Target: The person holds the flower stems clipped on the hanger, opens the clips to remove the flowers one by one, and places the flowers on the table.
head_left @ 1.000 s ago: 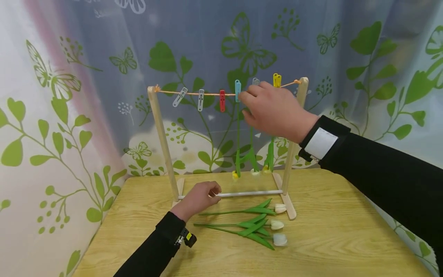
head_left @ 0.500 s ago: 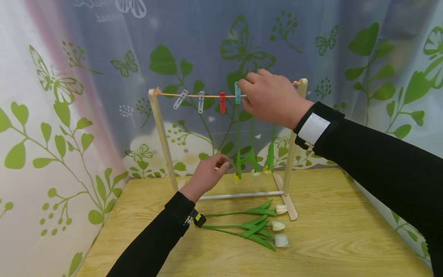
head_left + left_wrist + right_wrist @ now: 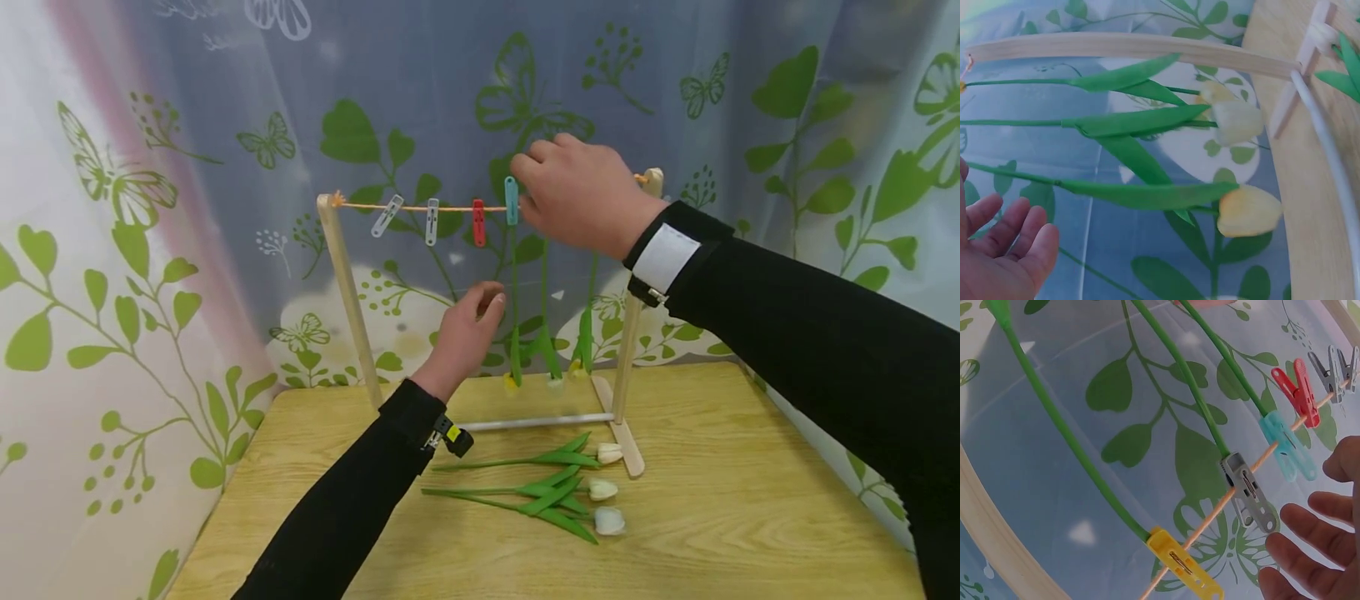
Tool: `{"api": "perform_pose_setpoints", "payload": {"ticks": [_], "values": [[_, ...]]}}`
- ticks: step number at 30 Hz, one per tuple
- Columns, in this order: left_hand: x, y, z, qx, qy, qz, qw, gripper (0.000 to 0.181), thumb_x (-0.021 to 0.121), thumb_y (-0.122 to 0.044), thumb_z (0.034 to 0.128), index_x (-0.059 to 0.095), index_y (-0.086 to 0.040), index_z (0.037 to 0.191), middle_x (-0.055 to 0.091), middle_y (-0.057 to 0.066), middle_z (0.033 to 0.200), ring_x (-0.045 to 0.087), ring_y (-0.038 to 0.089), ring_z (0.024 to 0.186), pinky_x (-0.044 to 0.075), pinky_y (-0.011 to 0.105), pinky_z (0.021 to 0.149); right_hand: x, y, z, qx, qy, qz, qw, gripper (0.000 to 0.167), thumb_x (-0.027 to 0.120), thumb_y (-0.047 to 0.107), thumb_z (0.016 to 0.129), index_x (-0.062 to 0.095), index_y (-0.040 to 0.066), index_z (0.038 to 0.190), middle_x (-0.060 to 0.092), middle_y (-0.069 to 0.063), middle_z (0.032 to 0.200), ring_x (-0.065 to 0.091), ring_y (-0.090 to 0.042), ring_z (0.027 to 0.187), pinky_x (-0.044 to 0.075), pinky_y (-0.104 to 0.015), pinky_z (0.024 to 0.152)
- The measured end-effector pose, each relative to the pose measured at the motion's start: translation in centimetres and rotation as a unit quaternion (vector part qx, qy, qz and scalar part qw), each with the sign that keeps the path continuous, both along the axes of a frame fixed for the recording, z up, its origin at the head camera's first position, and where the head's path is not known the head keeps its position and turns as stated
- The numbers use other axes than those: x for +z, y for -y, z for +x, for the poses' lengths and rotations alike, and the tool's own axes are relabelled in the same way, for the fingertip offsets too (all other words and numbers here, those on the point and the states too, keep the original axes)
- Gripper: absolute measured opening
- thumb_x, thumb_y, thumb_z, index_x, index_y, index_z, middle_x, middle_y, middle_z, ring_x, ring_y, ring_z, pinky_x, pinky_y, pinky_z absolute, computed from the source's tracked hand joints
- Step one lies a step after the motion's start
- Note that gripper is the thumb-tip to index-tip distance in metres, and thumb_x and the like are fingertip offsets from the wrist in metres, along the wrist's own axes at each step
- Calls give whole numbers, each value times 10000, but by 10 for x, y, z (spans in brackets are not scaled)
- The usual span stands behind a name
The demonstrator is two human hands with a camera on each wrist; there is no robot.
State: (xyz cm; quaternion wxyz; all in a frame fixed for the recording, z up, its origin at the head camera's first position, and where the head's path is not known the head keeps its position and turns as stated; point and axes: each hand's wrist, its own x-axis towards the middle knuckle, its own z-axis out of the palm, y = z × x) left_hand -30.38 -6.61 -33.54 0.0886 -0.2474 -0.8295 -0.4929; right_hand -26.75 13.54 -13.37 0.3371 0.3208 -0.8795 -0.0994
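My right hand is raised at the orange string, its fingers loose beside a light-blue clothespin and a grey clothespin. It holds nothing. Farther along is a yellow clothespin. From these three clips tulips hang head down by their stems: a yellow tulip, a white tulip and another yellow tulip. Lower and to the left, my left hand hovers near the closest stem, relaxed and holding nothing; its palm shows in the left wrist view.
A wooden post stands at each end of the string, joined below by a white rod. A red clothespin and two pale ones clip the left part of the string. White tulips lie on the wooden table. A patterned curtain hangs behind.
My left hand has risen from beside the white rod towards the hanging stems. The right hand has shifted slightly up and left. The clothespins and tulips hang much as before.
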Motion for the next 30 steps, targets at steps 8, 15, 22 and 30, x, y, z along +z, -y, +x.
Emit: {"api": "perform_pose_setpoints", "payload": {"ticks": [8,15,22,30], "values": [[16,-13,1,28,-16,89,10000,495,345,-592,1043,439,-309,1438,533,-82,1360,521,107,1216,472,347,1012,3,-1,-2,-101,127,29,9999,300,500,251,1038,584,20,1210,591,-146,1014,531,-338,847,534,-470,628],[25,-21,-6,65,-10,258,9996,545,342,-653,1013,441,-311,1425,555,-86,1307,551,106,1131,501,377,942,8,0,-3,-236,355,66,9991,325,488,254,1045,581,24,1254,593,-154,1041,528,-350,872,536,-495,655],[29,-24,-7,-66,-110,482,9988,445,330,-610,1035,496,-302,1311,583,-29,1214,549,172,999,478,428,864,10,5,-9,-290,457,117,9985,330,479,279,1048,579,30,1239,589,-151,1053,525,-349,890,532,-492,687],[38,-35,-8,-78,-222,711,9972,472,325,-597,1044,508,-243,1298,605,7,1243,574,142,1117,478,393,957,7,9,-17,-299,404,222,9985,380,512,344,1043,589,34,1249,609,-155,1086,563,-351,952,565,-497,760]]}}
